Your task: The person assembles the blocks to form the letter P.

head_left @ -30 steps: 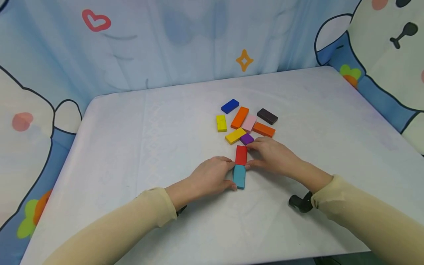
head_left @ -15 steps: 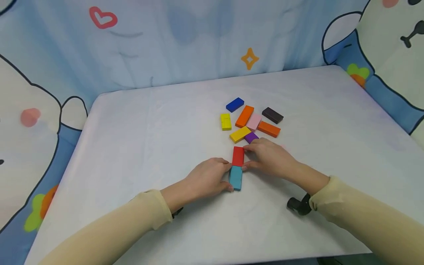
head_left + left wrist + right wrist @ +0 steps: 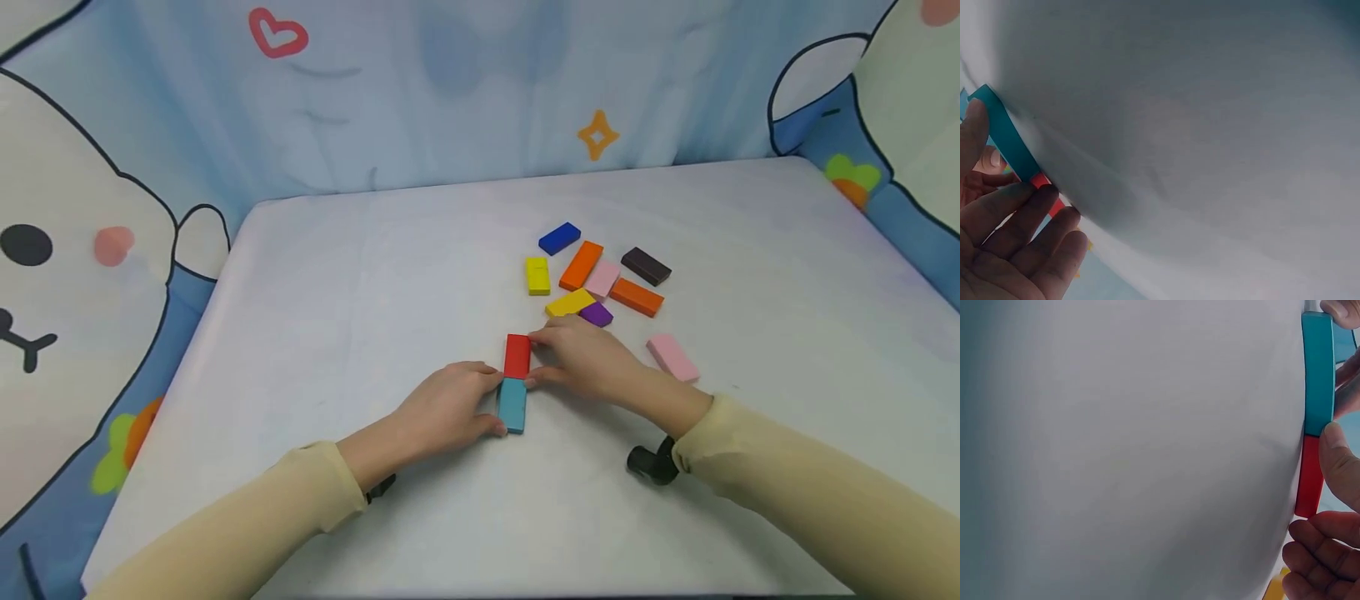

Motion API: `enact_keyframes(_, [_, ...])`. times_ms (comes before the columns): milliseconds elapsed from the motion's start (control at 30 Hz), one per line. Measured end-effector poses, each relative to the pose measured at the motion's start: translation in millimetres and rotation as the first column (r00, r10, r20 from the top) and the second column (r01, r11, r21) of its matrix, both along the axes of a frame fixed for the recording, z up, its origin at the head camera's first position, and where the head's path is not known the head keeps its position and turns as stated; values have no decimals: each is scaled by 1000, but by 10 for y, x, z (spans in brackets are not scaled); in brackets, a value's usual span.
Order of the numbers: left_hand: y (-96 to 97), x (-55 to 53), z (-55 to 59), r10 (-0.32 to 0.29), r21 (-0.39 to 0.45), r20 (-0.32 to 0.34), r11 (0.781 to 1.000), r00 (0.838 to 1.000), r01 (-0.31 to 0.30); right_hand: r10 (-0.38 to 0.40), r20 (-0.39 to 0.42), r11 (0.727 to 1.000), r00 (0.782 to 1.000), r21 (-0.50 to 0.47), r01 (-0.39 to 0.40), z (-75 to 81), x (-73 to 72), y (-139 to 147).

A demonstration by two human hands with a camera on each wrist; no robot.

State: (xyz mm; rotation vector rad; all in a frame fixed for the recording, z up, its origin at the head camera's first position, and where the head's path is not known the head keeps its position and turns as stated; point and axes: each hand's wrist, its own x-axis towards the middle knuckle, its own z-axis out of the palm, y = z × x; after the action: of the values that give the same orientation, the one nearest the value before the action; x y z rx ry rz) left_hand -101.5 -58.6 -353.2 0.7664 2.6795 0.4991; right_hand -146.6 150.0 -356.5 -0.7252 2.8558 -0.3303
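A red block (image 3: pixel 517 357) and a teal block (image 3: pixel 512 406) lie end to end on the white tablecloth, touching, the red one farther from me. My left hand (image 3: pixel 450 406) holds the teal block from its left side, thumb at the near end and fingertips by the joint. From the other side my right hand (image 3: pixel 588 358) holds the red block, with its index finger at the far corner and its thumb beside the joint. The right wrist view shows that thumb (image 3: pixel 1338 459) against the seam. Part of the teal block (image 3: pixel 1007 134) is hidden behind fingers in the left wrist view.
Beyond the hands lies a loose group of blocks: blue (image 3: pixel 559 238), lime yellow (image 3: pixel 537 276), golden yellow (image 3: pixel 568 302), purple (image 3: pixel 597 314), pink (image 3: pixel 603 278), dark brown (image 3: pixel 646 266) and two orange. Another pink block (image 3: pixel 672 357) lies just past my right forearm.
Both hands have slid the joined red and teal blocks leftward, away from the group. A second pink block now shows from behind the right arm. The head view has turned left.
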Motion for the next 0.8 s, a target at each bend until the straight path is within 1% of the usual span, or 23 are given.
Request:
enact_keyframes(200, [-106,9,-23,40,25,10,999,999,-40,29,-11,999,1000,-21,-30,-28,-74,-108])
enact_keyframes(467, [-273,35,-6,97,52,31,994,995,-99,72,20,996,997,-54,-71,-6,-161,-301])
enact_keyframes(800, [-516,82,-3,164,85,22,983,986,-165,153,27,987,988,-53,-151,16,-249,-566])
